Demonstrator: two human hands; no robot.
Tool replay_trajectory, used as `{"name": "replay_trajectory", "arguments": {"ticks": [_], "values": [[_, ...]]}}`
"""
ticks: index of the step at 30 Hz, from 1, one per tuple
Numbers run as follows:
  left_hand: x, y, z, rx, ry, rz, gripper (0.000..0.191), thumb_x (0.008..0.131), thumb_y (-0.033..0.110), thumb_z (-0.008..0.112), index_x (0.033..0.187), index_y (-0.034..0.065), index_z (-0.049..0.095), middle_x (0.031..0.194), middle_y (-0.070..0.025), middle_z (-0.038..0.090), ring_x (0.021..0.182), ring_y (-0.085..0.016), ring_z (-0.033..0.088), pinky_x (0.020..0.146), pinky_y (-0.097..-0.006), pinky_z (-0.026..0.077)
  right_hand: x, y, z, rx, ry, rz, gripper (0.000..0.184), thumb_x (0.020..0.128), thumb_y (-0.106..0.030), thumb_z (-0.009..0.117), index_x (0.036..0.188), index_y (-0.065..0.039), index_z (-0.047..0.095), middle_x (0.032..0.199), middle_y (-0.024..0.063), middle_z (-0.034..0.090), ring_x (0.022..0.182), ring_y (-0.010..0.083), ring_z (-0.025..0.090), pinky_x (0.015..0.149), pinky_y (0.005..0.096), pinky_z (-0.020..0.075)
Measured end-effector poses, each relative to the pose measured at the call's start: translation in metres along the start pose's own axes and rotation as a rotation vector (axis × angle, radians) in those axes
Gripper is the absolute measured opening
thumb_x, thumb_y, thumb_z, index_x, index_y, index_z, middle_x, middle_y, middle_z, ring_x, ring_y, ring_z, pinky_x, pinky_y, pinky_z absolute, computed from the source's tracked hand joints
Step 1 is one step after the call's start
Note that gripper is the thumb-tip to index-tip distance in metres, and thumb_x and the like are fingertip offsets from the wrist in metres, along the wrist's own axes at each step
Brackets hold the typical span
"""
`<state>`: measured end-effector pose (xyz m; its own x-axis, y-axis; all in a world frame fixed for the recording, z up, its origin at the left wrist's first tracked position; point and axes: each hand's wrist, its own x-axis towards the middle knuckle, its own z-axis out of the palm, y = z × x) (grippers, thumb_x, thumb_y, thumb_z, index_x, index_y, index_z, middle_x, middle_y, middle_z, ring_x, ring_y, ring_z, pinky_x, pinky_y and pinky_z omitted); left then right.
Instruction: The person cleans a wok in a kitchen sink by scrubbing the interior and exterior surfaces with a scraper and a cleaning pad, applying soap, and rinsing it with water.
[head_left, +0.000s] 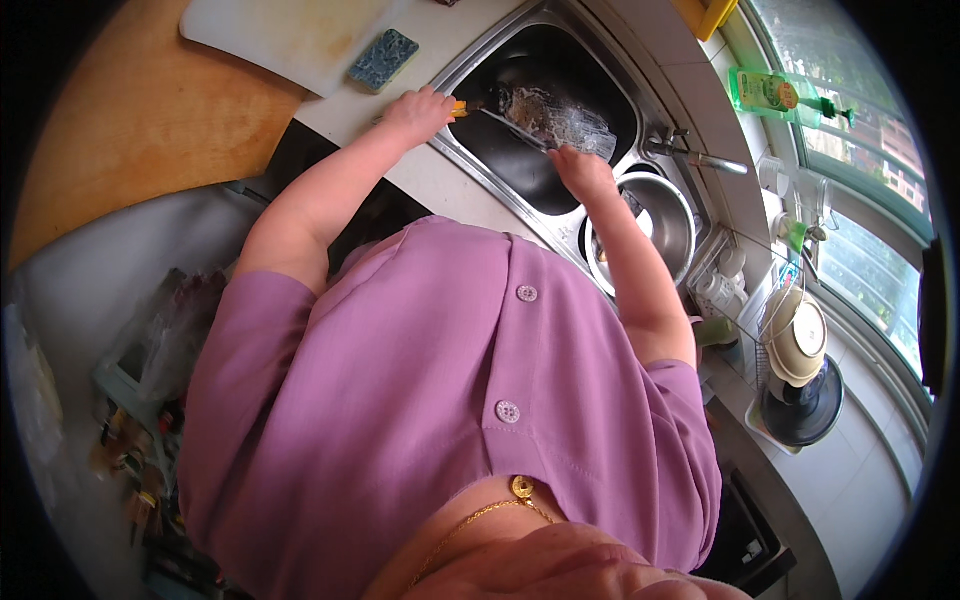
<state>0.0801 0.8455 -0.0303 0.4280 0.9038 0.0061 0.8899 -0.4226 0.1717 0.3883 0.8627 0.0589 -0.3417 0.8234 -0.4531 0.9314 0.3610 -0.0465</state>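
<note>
My left hand grips the yellow handle of a long, thin tool, apparently a knife, at the sink's left rim. Its narrow pale blade slants across the basin toward my right hand. The fingers of that hand are closed at the blade's far end. Just beyond the blade lies a large, wet, glistening item, brownish at one end and whitish at the other; what it is cannot be told. It rests in the dark basin of the steel sink.
A steel bowl sits in the smaller basin, below the faucet. On the left counter are a scouring sponge and a white cutting board. A green pump bottle stands by the window. Dishes crowd the right side.
</note>
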Motion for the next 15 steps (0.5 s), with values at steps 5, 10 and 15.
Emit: {"name": "replay_trajectory", "arguments": {"ticks": [5, 10, 15], "values": [[0.000, -0.002, 0.000, -0.003, -0.076, -0.026, 0.034, 0.085, 0.036, 0.059, 0.104, 0.0072, 0.057, 0.087, -0.0053, 0.061, 0.090, -0.022, 0.058, 0.067, -0.0346, 0.053, -0.058, 0.076, -0.001, 0.005, -0.079, 0.098, 0.038, 0.091, -0.047, 0.045, 0.093, -0.011, 0.060, 0.079, 0.0202, 0.065, 0.080, 0.0399, 0.063, 0.072, 0.0506, 0.0489], [0.004, 0.002, -0.003, 0.040, -0.099, -0.017, 0.036, 0.085, 0.035, 0.059, 0.107, 0.0063, 0.057, 0.089, -0.0060, 0.061, 0.091, -0.022, 0.058, 0.069, -0.0352, 0.052, -0.011, 0.020, -0.001, 0.084, -0.006, 0.029, 0.037, 0.093, -0.044, 0.044, 0.093, -0.011, 0.059, 0.082, 0.0175, 0.065, 0.080, 0.0381, 0.063, 0.073, 0.0491, 0.0485], [0.003, 0.000, -0.006, 0.014, -0.112, -0.029, 0.039, 0.084, 0.035, 0.059, 0.110, 0.0057, 0.057, 0.088, -0.0067, 0.062, 0.089, -0.024, 0.058, 0.066, -0.0353, 0.052, -0.035, 0.086, 0.009, 0.020, -0.036, -0.020, 0.037, 0.092, -0.045, 0.044, 0.093, -0.011, 0.059, 0.075, 0.0175, 0.065, 0.075, 0.0370, 0.063, 0.068, 0.0484, 0.0498]]}}
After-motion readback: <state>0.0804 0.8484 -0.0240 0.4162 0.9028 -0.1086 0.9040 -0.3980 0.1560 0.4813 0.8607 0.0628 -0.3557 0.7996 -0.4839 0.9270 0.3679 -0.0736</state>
